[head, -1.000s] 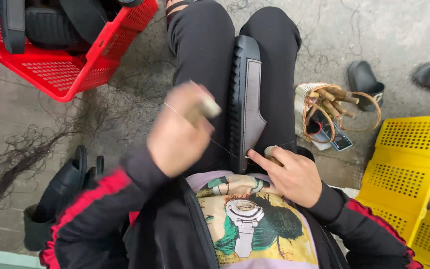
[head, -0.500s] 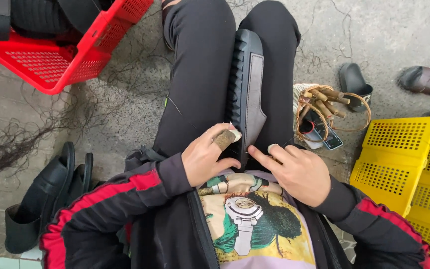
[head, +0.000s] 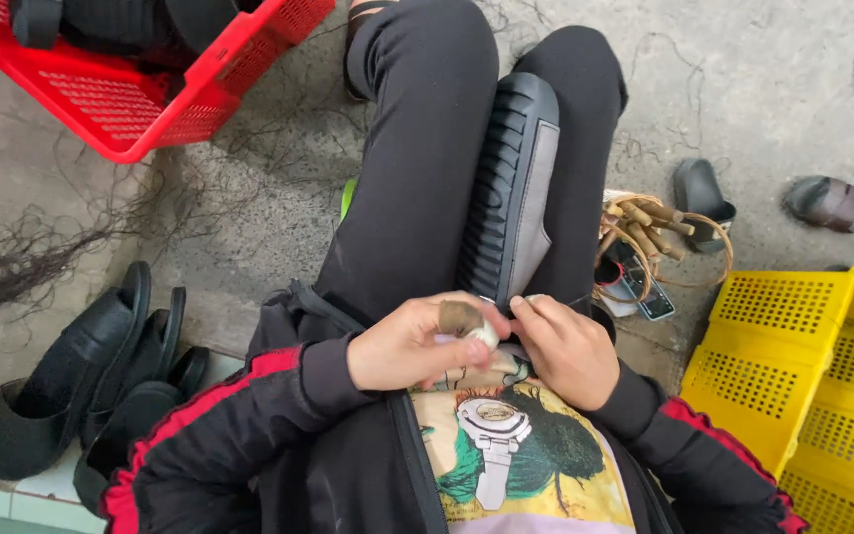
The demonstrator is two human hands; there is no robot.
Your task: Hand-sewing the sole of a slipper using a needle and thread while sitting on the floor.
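Shoe sole (head: 509,188), black and ribbed with a grey side, lies lengthwise between the person's black-trousered thighs, its near end right at the two hands. Left hand (head: 412,346) has its fingers curled and pinching a small brown wooden tool (head: 467,319) against the thumb, while the right hand (head: 567,348) meets it with fingertips pressed together at the sole's near end, so the hands hide that end. Around the lap sit a red basket (head: 140,104) upper left, black sandals (head: 81,381) stacked at left, a yellow basket (head: 808,381) at right, and a bundle of wooden tools (head: 644,220) just beside the right thigh.
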